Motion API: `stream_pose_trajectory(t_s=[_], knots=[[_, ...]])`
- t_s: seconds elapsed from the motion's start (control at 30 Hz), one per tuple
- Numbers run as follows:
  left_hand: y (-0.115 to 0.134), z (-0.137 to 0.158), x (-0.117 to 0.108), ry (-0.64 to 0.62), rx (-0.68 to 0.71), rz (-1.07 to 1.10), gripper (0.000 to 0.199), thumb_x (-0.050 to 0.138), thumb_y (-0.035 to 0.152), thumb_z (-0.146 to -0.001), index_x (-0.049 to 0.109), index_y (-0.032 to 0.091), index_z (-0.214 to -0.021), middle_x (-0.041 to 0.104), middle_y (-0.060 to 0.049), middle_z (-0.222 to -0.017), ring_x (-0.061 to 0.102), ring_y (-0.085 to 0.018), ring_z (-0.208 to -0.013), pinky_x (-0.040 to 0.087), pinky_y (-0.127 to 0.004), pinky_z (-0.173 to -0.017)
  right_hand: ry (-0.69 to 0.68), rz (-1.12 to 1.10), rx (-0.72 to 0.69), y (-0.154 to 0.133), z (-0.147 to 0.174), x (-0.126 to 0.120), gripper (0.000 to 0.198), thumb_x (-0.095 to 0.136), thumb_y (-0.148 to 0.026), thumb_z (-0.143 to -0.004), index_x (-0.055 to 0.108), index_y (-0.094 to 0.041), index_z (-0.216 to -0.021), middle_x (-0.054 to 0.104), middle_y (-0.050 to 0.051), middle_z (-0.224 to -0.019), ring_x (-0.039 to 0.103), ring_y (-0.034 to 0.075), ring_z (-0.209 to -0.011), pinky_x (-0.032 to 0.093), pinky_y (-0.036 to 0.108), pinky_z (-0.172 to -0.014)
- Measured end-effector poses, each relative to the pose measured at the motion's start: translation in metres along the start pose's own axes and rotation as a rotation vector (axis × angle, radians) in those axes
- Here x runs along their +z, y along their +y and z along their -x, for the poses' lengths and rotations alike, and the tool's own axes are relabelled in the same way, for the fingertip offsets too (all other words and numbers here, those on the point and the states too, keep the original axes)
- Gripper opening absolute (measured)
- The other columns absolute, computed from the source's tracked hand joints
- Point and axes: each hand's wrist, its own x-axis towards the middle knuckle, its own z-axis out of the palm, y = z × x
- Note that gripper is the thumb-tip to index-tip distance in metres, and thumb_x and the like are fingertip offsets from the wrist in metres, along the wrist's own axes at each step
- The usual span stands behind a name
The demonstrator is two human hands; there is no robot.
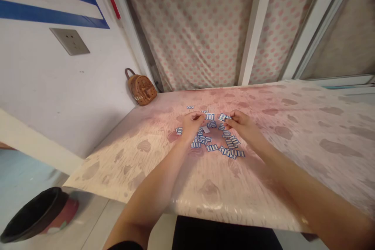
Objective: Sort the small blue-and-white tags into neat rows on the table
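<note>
My left hand (pixel 192 122) pinches a small white card with blue bars (pixel 210 116) between thumb and fingers. Just to its right, my right hand (pixel 238 122) grips a similar blue-and-white card (pixel 224 118), tilted slightly. The two held cards are apart, with a narrow gap between them. Below and around both hands, many more such cards lie in a loose ring, among them an overlapping cluster (pixel 231 140) on the right and a scattered group (pixel 202 139) on the left. One plain white piece (pixel 206 129) lies inside the ring. What is printed on the cards is too small to read.
A table (pixel 287 179) with a patterned pinkish cover spans the view. On its far left corner, against the wall, stands a small brown backpack-shaped bag (pixel 142 89). A dotted curtain (pixel 193 27) hangs behind. A black-rimmed bin (pixel 38 215) is on the floor at left.
</note>
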Motion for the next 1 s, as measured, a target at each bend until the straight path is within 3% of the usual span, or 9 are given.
stream_pose_trajectory(t_s=[0.13,0.27,0.43,0.63,0.77,1.0], knots=[[0.001,0.003,0.003,-0.002,-0.040,0.034,0.006,0.068,0.018,-0.073,0.072,0.014,-0.071,0.068,0.000,-0.063,0.059,-0.011,-0.055,0.045,-0.021,-0.055,-0.007,-0.128,0.038,0.000,0.000,0.002,0.026,0.070,-0.042,-0.070,0.052,-0.023,-0.075,0.068,0.002,-0.074,0.064,0.019,-0.072,0.051,0.034,-0.073],[-0.002,0.003,0.003,-0.009,-0.024,0.025,0.007,0.068,0.020,-0.074,0.072,0.014,-0.072,0.068,-0.001,-0.063,0.060,-0.011,-0.055,0.045,-0.022,-0.055,0.053,0.014,-0.029,0.004,-0.001,0.000,0.023,0.064,-0.043,-0.072,0.055,-0.021,-0.069,0.057,-0.002,-0.067,0.055,0.016,-0.069,0.044,0.030,-0.069],[-0.016,-0.001,0.002,-0.040,0.053,0.013,0.012,0.069,0.026,-0.074,0.073,0.014,-0.076,0.071,-0.002,-0.071,0.062,-0.012,-0.061,0.046,-0.022,-0.059,0.165,0.141,0.012,0.002,0.000,-0.005,0.030,0.059,-0.046,-0.074,0.053,-0.021,-0.060,0.046,-0.003,-0.056,0.044,0.014,-0.060,0.034,0.028,-0.057],[-0.024,0.000,0.004,-0.039,0.101,-0.023,0.019,0.072,0.032,-0.074,0.074,0.014,-0.080,0.072,-0.003,-0.074,0.063,-0.014,-0.068,0.048,-0.023,-0.064,0.052,-0.010,0.038,-0.003,0.002,0.001,0.027,0.065,-0.047,-0.073,0.054,-0.022,-0.076,0.065,0.002,-0.069,0.060,0.017,-0.063,0.050,0.031,-0.065],[-0.019,0.004,0.007,-0.012,0.095,-0.047,0.018,0.071,0.033,-0.075,0.074,0.015,-0.077,0.070,-0.002,-0.070,0.064,-0.015,-0.069,0.049,-0.024,-0.065,-0.006,-0.117,0.096,-0.001,0.003,0.007,0.031,0.058,-0.053,-0.080,0.047,-0.024,-0.078,0.066,0.003,-0.070,0.064,0.018,-0.061,0.054,0.033,-0.065],[-0.017,0.006,0.009,-0.017,0.060,-0.031,0.014,0.069,0.028,-0.076,0.074,0.014,-0.078,0.069,-0.002,-0.068,0.062,-0.013,-0.064,0.048,-0.023,-0.063,0.172,0.249,-0.034,-0.005,0.004,-0.001,0.025,0.051,-0.039,-0.080,0.052,-0.023,-0.061,0.056,0.001,-0.057,0.060,0.021,-0.066,0.046,0.030,-0.061]])
